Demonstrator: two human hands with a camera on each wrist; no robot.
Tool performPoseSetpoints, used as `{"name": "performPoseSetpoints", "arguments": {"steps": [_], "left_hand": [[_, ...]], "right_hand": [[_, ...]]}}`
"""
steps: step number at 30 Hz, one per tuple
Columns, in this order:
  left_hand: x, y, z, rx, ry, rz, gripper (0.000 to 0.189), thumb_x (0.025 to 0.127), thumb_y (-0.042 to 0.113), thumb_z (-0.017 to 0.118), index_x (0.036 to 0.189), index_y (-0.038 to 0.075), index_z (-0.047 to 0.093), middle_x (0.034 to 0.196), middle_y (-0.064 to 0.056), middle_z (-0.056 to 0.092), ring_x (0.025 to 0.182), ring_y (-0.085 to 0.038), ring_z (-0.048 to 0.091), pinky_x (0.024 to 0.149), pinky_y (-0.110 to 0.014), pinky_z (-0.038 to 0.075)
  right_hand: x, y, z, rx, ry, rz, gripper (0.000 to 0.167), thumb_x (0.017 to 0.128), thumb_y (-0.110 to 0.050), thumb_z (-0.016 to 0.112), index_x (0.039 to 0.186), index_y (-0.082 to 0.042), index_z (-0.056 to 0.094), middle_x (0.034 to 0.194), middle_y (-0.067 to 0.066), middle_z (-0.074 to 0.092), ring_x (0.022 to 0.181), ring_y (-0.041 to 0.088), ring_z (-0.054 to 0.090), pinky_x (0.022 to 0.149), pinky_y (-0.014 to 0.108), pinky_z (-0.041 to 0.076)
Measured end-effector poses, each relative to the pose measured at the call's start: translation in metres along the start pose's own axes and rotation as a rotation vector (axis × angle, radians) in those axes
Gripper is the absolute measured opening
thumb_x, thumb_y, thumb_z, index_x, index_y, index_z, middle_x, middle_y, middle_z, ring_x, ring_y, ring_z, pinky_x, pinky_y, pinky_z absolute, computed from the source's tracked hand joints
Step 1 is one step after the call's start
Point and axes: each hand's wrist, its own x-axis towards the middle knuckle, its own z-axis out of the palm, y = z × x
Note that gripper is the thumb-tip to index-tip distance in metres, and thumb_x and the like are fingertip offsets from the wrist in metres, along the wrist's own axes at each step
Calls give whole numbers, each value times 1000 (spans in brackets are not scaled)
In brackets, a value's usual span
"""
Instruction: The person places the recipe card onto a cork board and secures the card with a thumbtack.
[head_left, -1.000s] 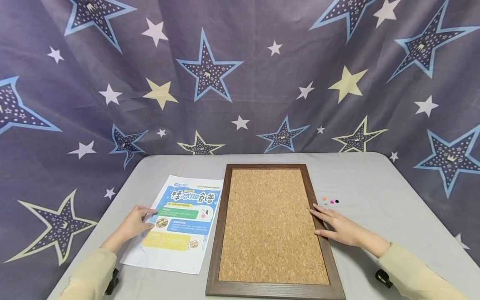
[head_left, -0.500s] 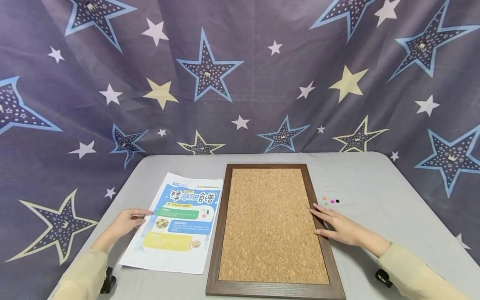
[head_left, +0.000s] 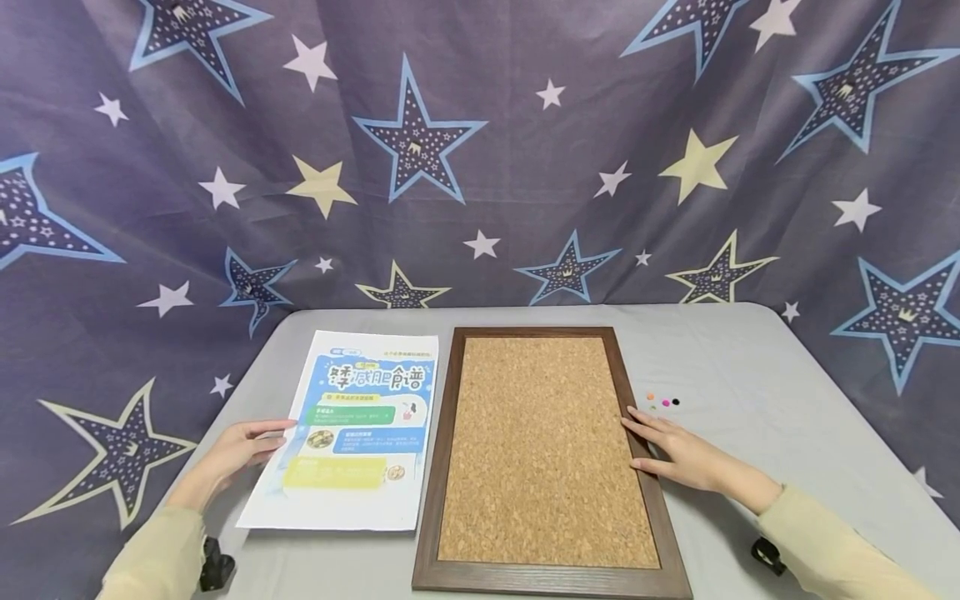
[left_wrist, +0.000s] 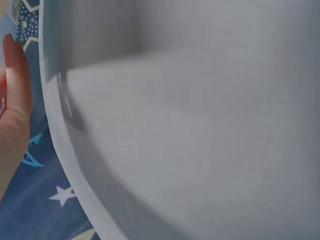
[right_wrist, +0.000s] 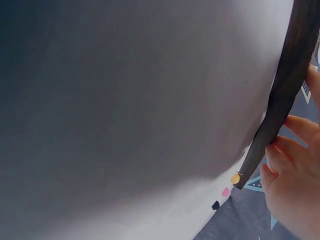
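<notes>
At the left edge of a printed poster sheet (head_left: pixel 360 508), my left hand (head_left: pixel 228 457) pinches the paper. The sheet has a blue heading and green, blue and yellow blocks, and a shadow shows under its near edge. Right of it lies a cork board (head_left: pixel 547 450) with a dark brown wooden frame (head_left: pixel 551 579). My right hand (head_left: pixel 693 458) rests its fingertips on the frame's right side, fingers fairly straight. In the right wrist view the right hand (right_wrist: pixel 295 175) touches the frame's outer edge (right_wrist: pixel 285 90). The left wrist view shows only part of the left hand (left_wrist: pixel 15 110).
Several small coloured pins or dots, among them an orange one (head_left: pixel 650 397), a pink one (head_left: pixel 666 403) and a black one (head_left: pixel 676 402), lie right of the board. A grey cloth covers the table (head_left: pixel 757 375). Behind it hangs a star-patterned curtain (head_left: pixel 517 167).
The poster sheet has shifted up and left in the head view, rising off the table, with my left hand moving left to its edge. My right hand and the board stay put.
</notes>
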Motion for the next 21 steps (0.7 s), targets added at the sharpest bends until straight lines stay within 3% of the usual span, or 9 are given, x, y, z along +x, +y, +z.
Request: {"name": "performPoseSetpoints", "arguments": {"steps": [4,11,21], "left_hand": [[-1,5,7,-55,-4,-10,40,82,8,62,118,-7,53,98,2,61,81,-5,61,73,-23,50],[2,17,30,-64,-27,11,47,82,6,60,121,-15,44,108,-14,59,83,-8,61,75,-26,50],[11,32,71,-112,5,-2,47,81,3,60,122,-14,44,111,-22,56,83,-13,62,75,-27,50]], "right_hand": [[0,-1,0,2,0,-1,61,87,-38,53,134,-3,38,139,21,30,121,45,31,94,58,28],[0,-1,0,7,10,-11,61,86,-37,54,133,-2,38,138,22,30,121,45,31,93,57,29],[0,-2,0,6,3,-11,62,86,-37,54,134,-1,37,138,23,29,121,44,32,92,57,30]]}}
